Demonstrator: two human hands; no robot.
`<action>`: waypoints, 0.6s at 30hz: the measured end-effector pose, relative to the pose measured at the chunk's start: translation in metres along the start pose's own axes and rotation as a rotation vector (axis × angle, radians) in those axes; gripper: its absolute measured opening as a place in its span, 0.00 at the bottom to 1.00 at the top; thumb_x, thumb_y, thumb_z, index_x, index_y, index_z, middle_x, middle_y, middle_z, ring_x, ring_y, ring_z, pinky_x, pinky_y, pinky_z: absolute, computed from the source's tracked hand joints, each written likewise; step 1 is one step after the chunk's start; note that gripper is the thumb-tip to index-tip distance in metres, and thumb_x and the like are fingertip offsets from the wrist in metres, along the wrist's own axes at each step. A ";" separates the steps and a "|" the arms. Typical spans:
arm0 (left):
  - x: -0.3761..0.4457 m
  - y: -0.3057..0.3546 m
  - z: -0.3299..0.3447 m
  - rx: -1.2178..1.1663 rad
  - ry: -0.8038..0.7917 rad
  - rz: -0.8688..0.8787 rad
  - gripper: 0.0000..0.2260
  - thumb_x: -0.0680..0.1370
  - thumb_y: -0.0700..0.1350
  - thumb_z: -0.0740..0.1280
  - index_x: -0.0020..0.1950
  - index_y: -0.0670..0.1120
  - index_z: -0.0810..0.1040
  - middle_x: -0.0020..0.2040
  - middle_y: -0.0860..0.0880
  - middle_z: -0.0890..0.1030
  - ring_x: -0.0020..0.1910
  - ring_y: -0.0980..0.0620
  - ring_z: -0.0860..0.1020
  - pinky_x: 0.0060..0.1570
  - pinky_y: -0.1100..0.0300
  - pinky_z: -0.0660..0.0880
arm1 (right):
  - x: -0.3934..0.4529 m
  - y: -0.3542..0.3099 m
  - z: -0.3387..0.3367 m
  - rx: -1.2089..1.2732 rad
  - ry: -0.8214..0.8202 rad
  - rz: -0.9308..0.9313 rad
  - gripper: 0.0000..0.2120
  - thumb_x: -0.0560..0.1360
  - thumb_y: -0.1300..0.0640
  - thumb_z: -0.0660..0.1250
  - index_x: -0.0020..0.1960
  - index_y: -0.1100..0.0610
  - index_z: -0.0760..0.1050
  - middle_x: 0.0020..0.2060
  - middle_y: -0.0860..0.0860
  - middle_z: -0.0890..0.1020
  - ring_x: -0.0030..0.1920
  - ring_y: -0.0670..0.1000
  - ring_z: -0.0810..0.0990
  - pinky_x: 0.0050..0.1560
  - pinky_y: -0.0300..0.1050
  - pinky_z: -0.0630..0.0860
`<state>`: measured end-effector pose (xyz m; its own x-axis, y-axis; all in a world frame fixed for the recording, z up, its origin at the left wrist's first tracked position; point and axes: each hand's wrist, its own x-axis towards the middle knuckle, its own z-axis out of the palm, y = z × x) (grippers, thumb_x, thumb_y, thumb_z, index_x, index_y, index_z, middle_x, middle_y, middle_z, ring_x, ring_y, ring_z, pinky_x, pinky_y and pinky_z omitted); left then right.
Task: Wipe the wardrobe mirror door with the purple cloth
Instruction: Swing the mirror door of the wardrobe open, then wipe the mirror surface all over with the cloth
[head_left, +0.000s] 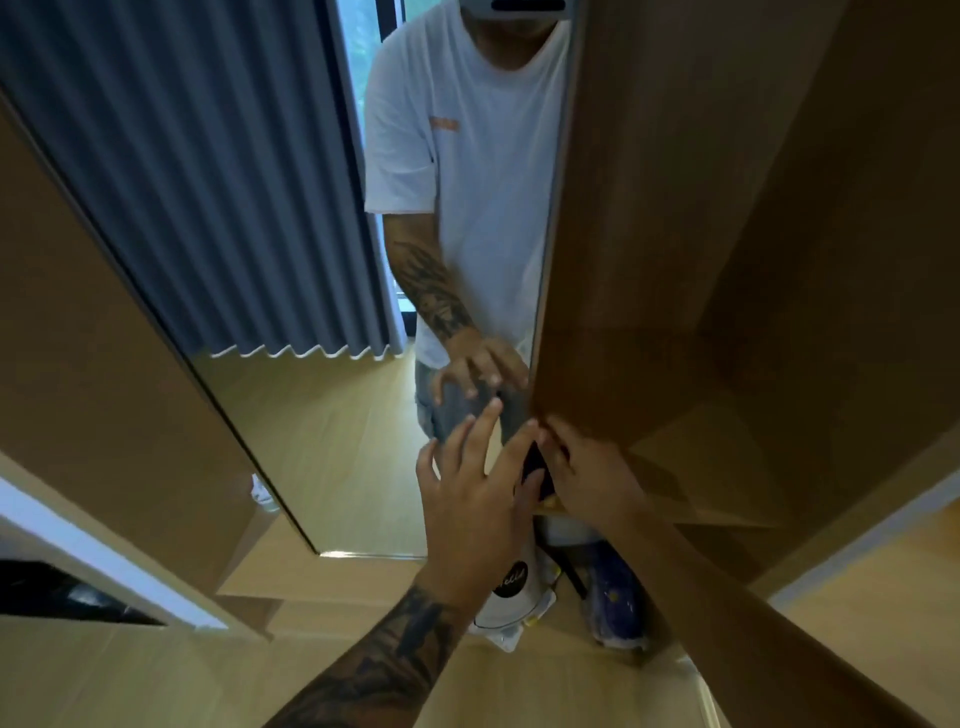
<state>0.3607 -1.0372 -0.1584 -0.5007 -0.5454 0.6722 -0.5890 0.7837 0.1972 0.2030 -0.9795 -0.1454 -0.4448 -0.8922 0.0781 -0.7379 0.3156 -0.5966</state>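
The wardrobe mirror door (291, 415) stands in front of me and reflects a grey curtain, a person in a white T-shirt and the pale floor. My left hand (478, 493) lies flat on the glass near the door's right edge, fingers straight and spread. My right hand (587, 470) curls its fingers round that right edge, beside a small dark thing (535, 467) that I cannot identify. No purple cloth shows in this view.
Right of the door the wardrobe stands open, with brown wooden walls (727, 234) and a shelf (696, 457). A white bag with a black round label (511, 590) and a blue patterned bag (618, 597) sit at its bottom. A white frame (104, 561) runs at lower left.
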 end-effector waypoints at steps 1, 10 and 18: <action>-0.008 0.007 0.006 -0.017 -0.035 -0.043 0.21 0.78 0.57 0.71 0.71 0.56 0.77 0.75 0.46 0.73 0.68 0.43 0.75 0.62 0.38 0.71 | 0.001 0.013 0.004 -0.029 -0.045 0.033 0.21 0.87 0.43 0.53 0.75 0.49 0.69 0.65 0.54 0.80 0.59 0.55 0.81 0.55 0.47 0.76; -0.060 0.032 0.049 0.094 -0.383 -0.254 0.21 0.77 0.59 0.67 0.69 0.56 0.75 0.66 0.50 0.80 0.61 0.45 0.80 0.59 0.41 0.75 | 0.016 0.084 0.059 -0.210 -0.135 0.009 0.26 0.84 0.44 0.60 0.80 0.50 0.63 0.77 0.56 0.68 0.71 0.59 0.72 0.64 0.50 0.74; -0.072 0.016 0.059 0.176 -0.594 -0.338 0.23 0.79 0.62 0.63 0.73 0.58 0.72 0.71 0.49 0.77 0.68 0.45 0.77 0.66 0.39 0.71 | 0.045 0.082 0.093 -0.432 -0.210 -0.016 0.40 0.77 0.32 0.66 0.83 0.41 0.53 0.82 0.60 0.51 0.79 0.70 0.54 0.74 0.67 0.63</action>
<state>0.3496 -1.0028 -0.2458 -0.5046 -0.8595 0.0813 -0.8418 0.5107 0.1747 0.1698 -1.0234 -0.2656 -0.3524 -0.9299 -0.1052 -0.9070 0.3670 -0.2066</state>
